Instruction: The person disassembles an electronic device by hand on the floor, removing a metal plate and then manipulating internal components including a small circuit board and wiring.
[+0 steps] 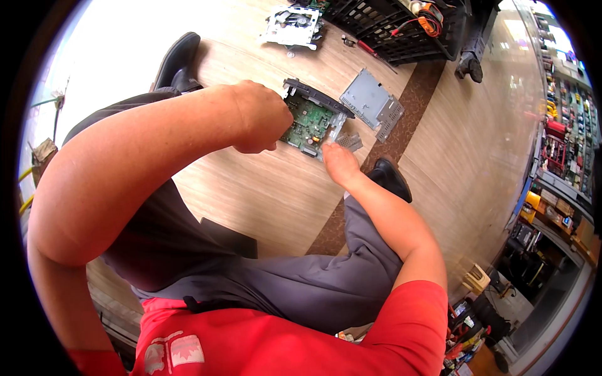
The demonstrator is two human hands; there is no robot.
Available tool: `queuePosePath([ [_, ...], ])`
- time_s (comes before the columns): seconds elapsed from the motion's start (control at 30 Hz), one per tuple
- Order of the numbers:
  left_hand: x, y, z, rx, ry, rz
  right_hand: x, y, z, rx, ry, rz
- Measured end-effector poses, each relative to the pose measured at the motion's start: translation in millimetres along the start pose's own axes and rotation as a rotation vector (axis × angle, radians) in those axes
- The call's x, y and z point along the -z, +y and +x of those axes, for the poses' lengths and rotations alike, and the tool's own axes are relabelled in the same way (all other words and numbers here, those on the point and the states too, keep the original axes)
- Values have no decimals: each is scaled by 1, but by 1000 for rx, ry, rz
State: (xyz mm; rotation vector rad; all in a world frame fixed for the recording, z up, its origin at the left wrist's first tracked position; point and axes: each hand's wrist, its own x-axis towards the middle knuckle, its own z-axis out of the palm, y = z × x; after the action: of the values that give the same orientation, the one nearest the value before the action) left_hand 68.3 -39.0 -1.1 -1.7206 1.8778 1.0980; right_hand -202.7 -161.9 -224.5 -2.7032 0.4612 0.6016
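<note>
An opened car stereo lies in front of me, its green circuit board (307,119) exposed inside a metal chassis. The stereo's black front panel (318,97) runs along the far side. My left hand (260,117) is closed at the left edge of the unit; the back of the hand hides most of its fingers and what they grip. At the near right corner, my right hand (340,161) has its fingers closed on the metal side of the chassis. Just right of the stereo lies a grey metal cover (370,97) with a perforated edge.
A disc mechanism (291,28) sits on the floor farther away. Beyond the stereo stand a black plastic crate (401,37) and a coiled orange cable (430,20) on it. A red-handled screwdriver (370,50) lies beside the crate. My shoes (389,178) flank the work; shelves (564,138) line the right.
</note>
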Motion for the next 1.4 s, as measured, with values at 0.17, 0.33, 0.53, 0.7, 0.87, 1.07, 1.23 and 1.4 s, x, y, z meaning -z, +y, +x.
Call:
queuePosePath([
  [0.17,0,-2,1,2,1,3,1,0,0,6,20,25],
  [0.33,1,-1,0,1,0,2,3,-1,-1,24,30,10],
  [0.53,2,-1,-1,-2,15,-14,-3,2,-2,31,88,25],
  [0.7,2,0,0,9,13,-15,-3,1,-3,28,93,30],
  [0.87,1,-1,1,-9,28,-5,-3,2,-4,19,104,18],
  [1.07,2,0,2,1,15,0,-2,1,-3,23,70,-1],
  [1.23,2,0,3,8,1,4,-1,1,-3,16,61,8],
  [1.4,1,-1,4,6,-4,8,2,0,-3,9,26,21],
])
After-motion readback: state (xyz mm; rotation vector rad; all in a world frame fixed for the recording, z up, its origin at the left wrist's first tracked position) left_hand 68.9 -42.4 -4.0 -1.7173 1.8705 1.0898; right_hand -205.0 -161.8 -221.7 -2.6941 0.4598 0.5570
